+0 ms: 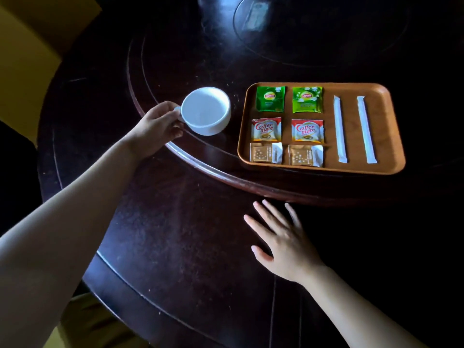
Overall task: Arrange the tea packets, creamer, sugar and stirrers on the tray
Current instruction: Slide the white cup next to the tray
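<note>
A brown wooden tray (391,126) lies on the raised turntable at the right. On it, two green tea packets (270,98) (307,99) form the back row, two red and white creamer packets (266,129) (307,131) the middle row, and two tan sugar packets (265,153) (305,155) the front row. Two white wrapped stirrers (340,128) (366,129) lie side by side to their right. My left hand (157,128) grips the handle of an empty white cup (206,110) left of the tray. My right hand (278,241) hovers flat, fingers apart, in front of the tray.
The dark round table (180,247) carries a raised turntable whose rim (200,167) curves between my hands. A yellow seat (27,54) stands at the far left. A round glossy reflection (313,28) shows at the back.
</note>
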The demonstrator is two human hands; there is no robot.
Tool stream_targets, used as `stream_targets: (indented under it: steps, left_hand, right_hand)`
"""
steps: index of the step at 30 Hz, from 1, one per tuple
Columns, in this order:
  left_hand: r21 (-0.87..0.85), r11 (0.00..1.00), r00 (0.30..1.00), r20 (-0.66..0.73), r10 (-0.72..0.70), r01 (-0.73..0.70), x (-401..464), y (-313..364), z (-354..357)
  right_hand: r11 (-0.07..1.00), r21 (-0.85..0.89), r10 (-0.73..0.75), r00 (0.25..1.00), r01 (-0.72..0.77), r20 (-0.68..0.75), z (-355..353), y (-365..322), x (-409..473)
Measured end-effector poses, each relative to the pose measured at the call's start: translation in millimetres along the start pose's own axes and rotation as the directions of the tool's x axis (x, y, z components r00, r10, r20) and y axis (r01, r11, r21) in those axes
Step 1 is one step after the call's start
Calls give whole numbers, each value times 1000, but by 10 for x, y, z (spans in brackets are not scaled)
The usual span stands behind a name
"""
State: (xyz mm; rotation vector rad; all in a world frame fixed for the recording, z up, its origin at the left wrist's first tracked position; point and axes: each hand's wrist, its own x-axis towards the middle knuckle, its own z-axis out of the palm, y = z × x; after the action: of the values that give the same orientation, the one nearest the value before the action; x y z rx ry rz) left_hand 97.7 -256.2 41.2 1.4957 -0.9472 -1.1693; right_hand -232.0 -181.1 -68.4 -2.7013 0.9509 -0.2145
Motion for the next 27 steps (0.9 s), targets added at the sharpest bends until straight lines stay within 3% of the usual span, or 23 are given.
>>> stream_targets:
  steps: [15, 27]
  left_hand:
    - [4, 998, 995, 75, -64, 64, 407, -107, 101]
    - [18, 995, 995, 26, -94, 94, 340, -107, 120]
  right_hand:
    - [1000, 30, 3, 1000, -3, 15, 14, 8, 4]
    - [1000, 30, 4, 999, -5, 33, 7, 9, -2]
